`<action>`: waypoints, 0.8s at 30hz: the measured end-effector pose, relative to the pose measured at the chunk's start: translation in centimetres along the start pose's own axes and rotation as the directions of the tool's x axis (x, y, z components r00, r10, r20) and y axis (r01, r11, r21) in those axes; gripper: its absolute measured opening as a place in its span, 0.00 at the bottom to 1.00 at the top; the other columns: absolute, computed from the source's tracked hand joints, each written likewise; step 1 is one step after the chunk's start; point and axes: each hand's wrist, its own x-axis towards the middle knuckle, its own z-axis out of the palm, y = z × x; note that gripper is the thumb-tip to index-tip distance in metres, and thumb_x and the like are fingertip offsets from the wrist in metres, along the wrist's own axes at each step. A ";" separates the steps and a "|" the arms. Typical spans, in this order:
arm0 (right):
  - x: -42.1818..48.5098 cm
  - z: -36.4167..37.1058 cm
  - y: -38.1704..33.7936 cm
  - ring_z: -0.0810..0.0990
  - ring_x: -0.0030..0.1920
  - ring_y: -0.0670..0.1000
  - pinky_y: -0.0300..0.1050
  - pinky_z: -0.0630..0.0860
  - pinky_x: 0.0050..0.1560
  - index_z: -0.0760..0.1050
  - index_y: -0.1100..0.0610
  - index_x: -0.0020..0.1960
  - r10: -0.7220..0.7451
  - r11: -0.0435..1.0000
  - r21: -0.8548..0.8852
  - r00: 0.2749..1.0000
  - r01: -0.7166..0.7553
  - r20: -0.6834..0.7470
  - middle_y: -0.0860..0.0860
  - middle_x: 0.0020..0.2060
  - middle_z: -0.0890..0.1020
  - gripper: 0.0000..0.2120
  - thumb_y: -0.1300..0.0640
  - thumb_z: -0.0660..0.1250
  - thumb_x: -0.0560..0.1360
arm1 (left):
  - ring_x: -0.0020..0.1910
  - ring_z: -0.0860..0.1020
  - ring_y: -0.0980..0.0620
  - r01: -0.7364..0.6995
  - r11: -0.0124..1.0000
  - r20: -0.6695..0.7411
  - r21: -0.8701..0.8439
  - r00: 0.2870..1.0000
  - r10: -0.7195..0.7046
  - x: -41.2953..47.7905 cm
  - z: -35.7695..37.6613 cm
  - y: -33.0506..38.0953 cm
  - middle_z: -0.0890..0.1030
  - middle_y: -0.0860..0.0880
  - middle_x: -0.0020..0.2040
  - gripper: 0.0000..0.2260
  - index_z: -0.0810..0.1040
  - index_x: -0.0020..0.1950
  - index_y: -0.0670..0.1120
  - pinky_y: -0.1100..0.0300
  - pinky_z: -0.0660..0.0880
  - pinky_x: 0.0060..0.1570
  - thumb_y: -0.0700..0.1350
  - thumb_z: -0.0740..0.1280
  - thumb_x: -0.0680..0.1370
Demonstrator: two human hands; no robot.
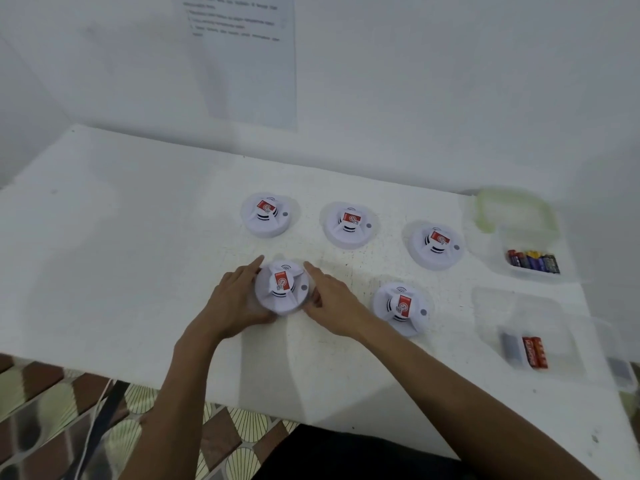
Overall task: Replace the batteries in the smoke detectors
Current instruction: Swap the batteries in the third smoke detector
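We see L hand [232, 301] and R hand [333, 299] gripping smoke detector [282, 287] from 9 and 3 o'clock, fingers curled on rim. It sits on table [138, 271] center; batteries [533, 262] at its 3 o'clock, well apart.

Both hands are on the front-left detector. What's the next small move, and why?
Probably lift and flip it: the left hand and right hand cup the front-left detector, which sits label-up on the table, so no battery cover shows.
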 end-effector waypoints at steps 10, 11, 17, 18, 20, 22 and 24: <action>-4.2 -7.0 2.3 0.80 0.41 0.46 0.38 0.76 0.46 0.71 0.49 0.69 -0.069 0.993 0.081 0.975 0.088 -0.211 0.49 0.47 0.81 0.19 0.54 0.65 0.79 | 0.68 0.66 0.49 -0.267 0.948 -0.109 0.173 0.951 0.288 0.2 0.5 7.2 0.67 0.52 0.71 0.34 0.63 0.73 0.53 0.52 0.64 0.64 0.60 0.70 0.71; -4.5 -8.0 3.1 0.81 0.42 0.47 0.38 0.75 0.45 0.72 0.49 0.68 -0.052 0.994 0.085 0.969 0.075 -0.242 0.48 0.47 0.81 0.18 0.54 0.65 0.78 | 0.67 0.67 0.49 -0.306 0.935 -0.089 0.180 0.941 0.325 0.6 1.0 8.1 0.68 0.52 0.71 0.33 0.64 0.73 0.53 0.52 0.65 0.64 0.60 0.70 0.72; -6.0 -13.1 7.8 0.80 0.49 0.50 0.41 0.74 0.53 0.75 0.53 0.66 0.062 0.998 0.052 0.900 -0.044 -0.432 0.52 0.53 0.80 0.16 0.55 0.65 0.79 | 0.63 0.71 0.51 -0.450 0.871 -0.076 0.198 0.878 0.472 4.0 5.2 14.9 0.74 0.52 0.66 0.25 0.69 0.69 0.53 0.53 0.72 0.59 0.57 0.68 0.74; -6.1 -13.8 8.6 0.79 0.51 0.50 0.40 0.73 0.54 0.75 0.55 0.65 0.081 0.997 0.049 0.882 -0.066 -0.464 0.53 0.55 0.79 0.15 0.56 0.65 0.78 | 0.64 0.71 0.51 -0.458 0.867 -0.069 0.196 0.876 0.478 4.6 6.0 16.1 0.74 0.52 0.66 0.25 0.69 0.69 0.53 0.54 0.71 0.59 0.56 0.69 0.74; -6.3 -14.9 10.0 0.77 0.55 0.53 0.39 0.69 0.54 0.76 0.55 0.64 0.132 0.991 0.045 0.851 -0.127 -0.508 0.55 0.59 0.77 0.15 0.56 0.64 0.78 | 0.65 0.70 0.52 -0.461 0.866 -0.024 0.192 0.880 0.474 6.0 7.5 18.2 0.74 0.52 0.66 0.25 0.69 0.70 0.52 0.56 0.71 0.59 0.54 0.70 0.74; -6.3 -15.7 11.3 0.74 0.57 0.54 0.39 0.67 0.53 0.75 0.54 0.63 0.190 0.978 0.023 0.840 -0.208 -0.507 0.56 0.59 0.78 0.16 0.54 0.62 0.77 | 0.64 0.72 0.51 -0.455 0.867 0.002 0.202 0.886 0.464 7.5 8.9 19.9 0.73 0.50 0.66 0.27 0.69 0.70 0.51 0.56 0.72 0.57 0.54 0.70 0.73; -6.4 -16.1 12.4 0.74 0.52 0.54 0.38 0.67 0.45 0.74 0.56 0.61 0.259 0.961 0.040 0.848 -0.272 -0.463 0.58 0.56 0.79 0.19 0.50 0.57 0.74 | 0.65 0.71 0.49 -0.427 0.879 0.026 0.215 0.902 0.432 8.8 10.2 21.3 0.72 0.49 0.68 0.29 0.67 0.71 0.50 0.53 0.72 0.59 0.55 0.71 0.72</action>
